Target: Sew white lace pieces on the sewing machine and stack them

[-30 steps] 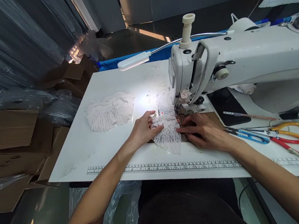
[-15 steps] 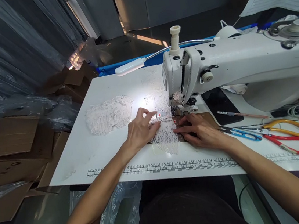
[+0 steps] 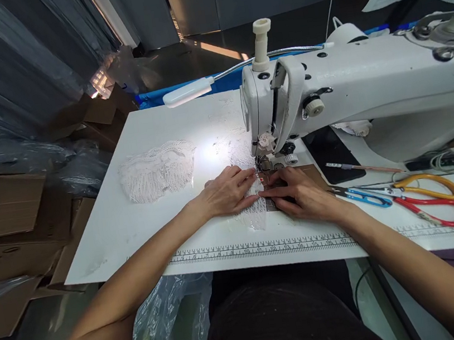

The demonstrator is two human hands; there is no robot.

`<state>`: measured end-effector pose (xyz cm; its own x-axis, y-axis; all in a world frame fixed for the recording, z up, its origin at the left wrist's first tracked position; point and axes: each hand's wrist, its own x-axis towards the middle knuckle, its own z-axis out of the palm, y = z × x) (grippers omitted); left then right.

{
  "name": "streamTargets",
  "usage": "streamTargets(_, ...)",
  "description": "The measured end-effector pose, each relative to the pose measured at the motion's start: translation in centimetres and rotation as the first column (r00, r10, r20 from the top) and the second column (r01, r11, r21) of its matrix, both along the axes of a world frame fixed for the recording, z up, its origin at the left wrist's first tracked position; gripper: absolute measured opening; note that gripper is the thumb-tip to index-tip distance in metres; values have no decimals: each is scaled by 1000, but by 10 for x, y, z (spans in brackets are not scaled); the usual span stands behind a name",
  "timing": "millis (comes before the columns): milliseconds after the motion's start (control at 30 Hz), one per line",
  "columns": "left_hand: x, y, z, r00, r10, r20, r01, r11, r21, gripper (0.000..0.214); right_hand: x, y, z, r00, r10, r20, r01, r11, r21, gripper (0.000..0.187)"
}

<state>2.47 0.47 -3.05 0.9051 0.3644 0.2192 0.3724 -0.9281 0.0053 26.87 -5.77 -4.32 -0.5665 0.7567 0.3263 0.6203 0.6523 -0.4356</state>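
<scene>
L hand lies flat, fingers apart & pressing down on the white lace strip, nothing pinched. R hand does the same, fingers flat on the strip's right edge over a brown backing piece. Fingertips of both nearly meet just in front of the presser foot of the sewing machine. Strip's long axis runs front-to-back: far end at the foot, near end loose toward the printed ruler. Both hands are abt equally near the foot. Lace pile is to the left, scissors to the right.
</scene>
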Motion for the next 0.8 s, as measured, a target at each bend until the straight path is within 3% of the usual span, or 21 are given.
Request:
streamTargets(300, 8, 7, 11, 990, 93, -110, -86, 994, 64, 48, -6, 5, -7, 998, -55, -33, 57, 997, 48, 35)
streamTargets(600, 4, 9, 2, 992, 123, 22, -120, 988, -101, 50, -4, 7, -9, 993, -63, -100, 67, 997, 32, 32)
streamTargets(800, 6, 6, -3, 987, 155, 28, -151, 980, -127, 53, -5, 5, -10, 992, -87, -95, 90, 996, 25, 30)
